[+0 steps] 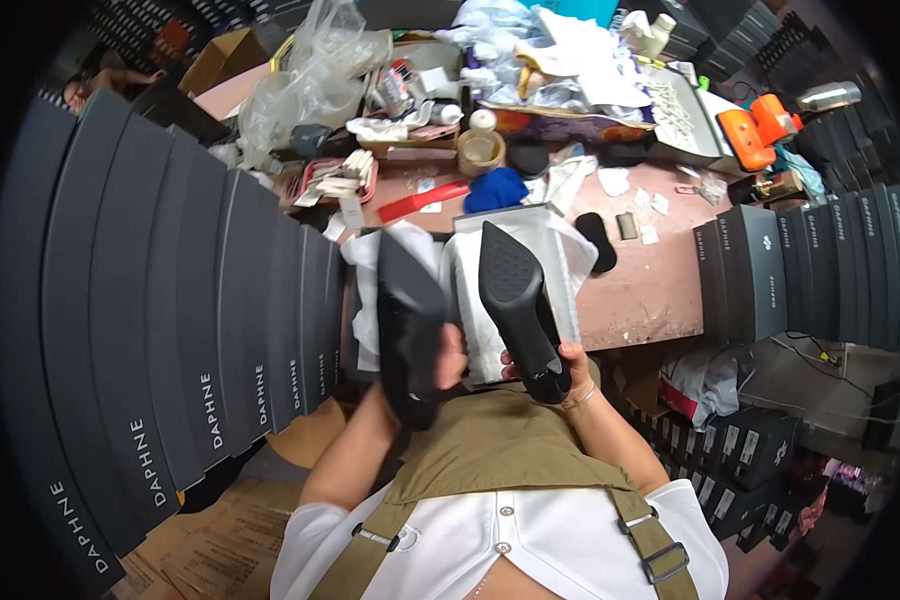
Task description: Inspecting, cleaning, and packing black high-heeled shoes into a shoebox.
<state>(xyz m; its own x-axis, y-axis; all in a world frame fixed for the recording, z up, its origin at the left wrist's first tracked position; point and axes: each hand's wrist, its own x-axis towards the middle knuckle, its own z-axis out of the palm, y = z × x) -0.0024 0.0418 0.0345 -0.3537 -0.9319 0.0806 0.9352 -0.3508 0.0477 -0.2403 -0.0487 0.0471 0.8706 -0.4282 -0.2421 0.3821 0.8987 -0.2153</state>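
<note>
My left hand (452,358) grips a black pointed shoe (408,300) by its rear part. That shoe is smeared by motion, and it covers some of the hand. In my right hand (577,374) is a matching black shoe (513,280), held at the heel end with its textured sole facing up and its toe pointing away from me. Both shoes hang over an open shoe box, which is lined with white tissue paper (477,325). My fingers behind the right shoe are partly hidden.
Tall rows of dark grey shoe boxes (185,300) stand at the left, more boxes (750,270) at the right. A red tool-like strip (422,201), a blue cloth (497,190), a tape roll (481,152) and a black oval pad (596,243) lie on the pink table (650,300).
</note>
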